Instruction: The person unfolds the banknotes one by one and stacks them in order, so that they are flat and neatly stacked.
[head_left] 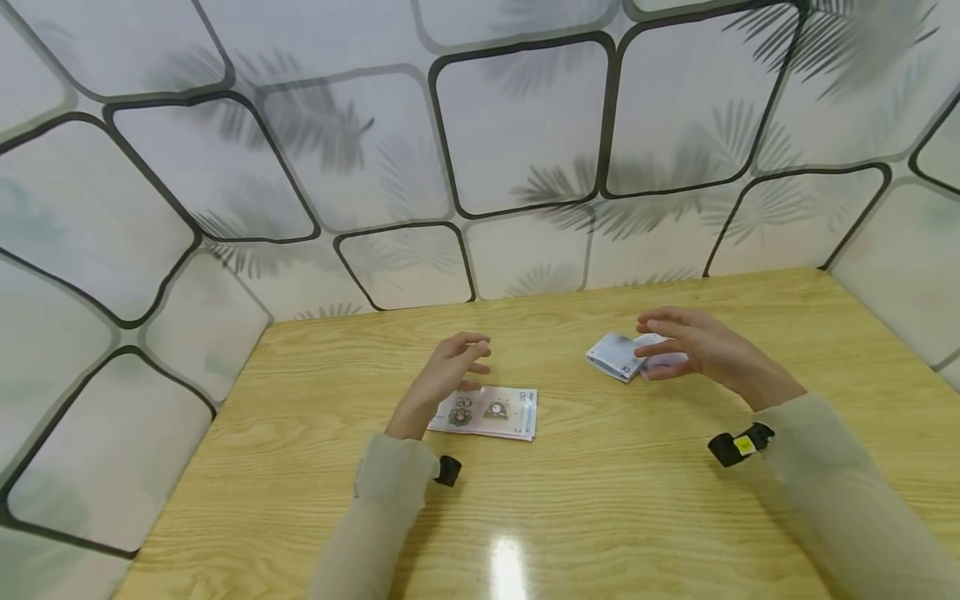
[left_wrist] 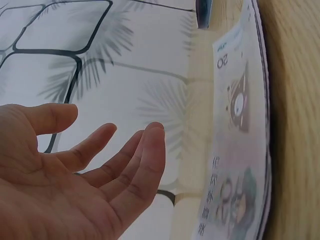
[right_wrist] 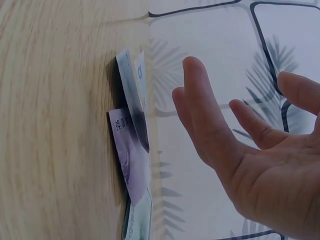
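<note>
My left hand (head_left: 450, 371), fingers loosely bent and holding nothing, hovers at the upper left of a flat stack of banknotes (head_left: 495, 417). In the left wrist view the top note (left_wrist: 232, 115) shows a printed 20, and the palm (left_wrist: 60, 195) is bare. Over on the right, my right hand (head_left: 701, 346) hangs above several folded banknotes (head_left: 617, 357), its fingers apart. From the right wrist, a bluish folded note (right_wrist: 131, 95) leans over a purple one (right_wrist: 131, 155), with a greenish one (right_wrist: 140, 220) below. My right hand partly hides this group in the head view.
A light wood-grain table (head_left: 570, 500) carries both groups of notes. Pale panels (head_left: 525, 125) with dark outlines and leaf shadows rise along its far and left sides. Each wrist wears a black strap device (head_left: 738, 446).
</note>
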